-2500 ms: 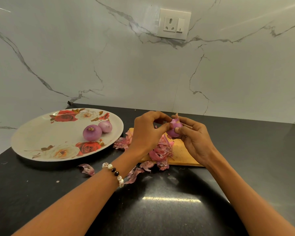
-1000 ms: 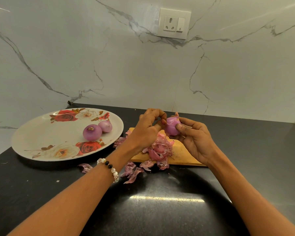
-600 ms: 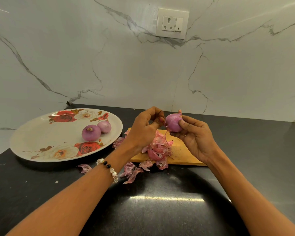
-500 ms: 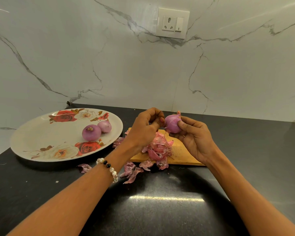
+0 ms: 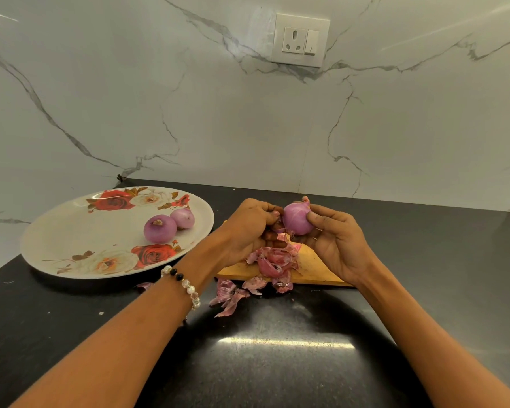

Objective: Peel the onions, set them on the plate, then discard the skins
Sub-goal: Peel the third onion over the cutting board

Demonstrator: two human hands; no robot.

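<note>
My right hand (image 5: 337, 241) grips a purple onion (image 5: 297, 218) above the wooden cutting board (image 5: 317, 270). My left hand (image 5: 248, 228) is curled beside it, its fingertips pinching a strip of onion skin (image 5: 278, 227) at the onion's left side. A pile of pink onion skins (image 5: 273, 262) lies on the board under my hands. Two peeled onions, a larger one (image 5: 159, 229) and a smaller one (image 5: 182, 218), sit on the white rose-patterned plate (image 5: 80, 231) to the left.
Loose skins (image 5: 228, 295) lie on the black counter (image 5: 262, 357) in front of the board, and one scrap (image 5: 144, 286) near the plate's front rim. A marble wall with a socket (image 5: 300, 40) stands close behind.
The onion has turned in my right hand and shows more bare purple surface. My left hand has dropped lower beside it, drawing skin down from the onion.
</note>
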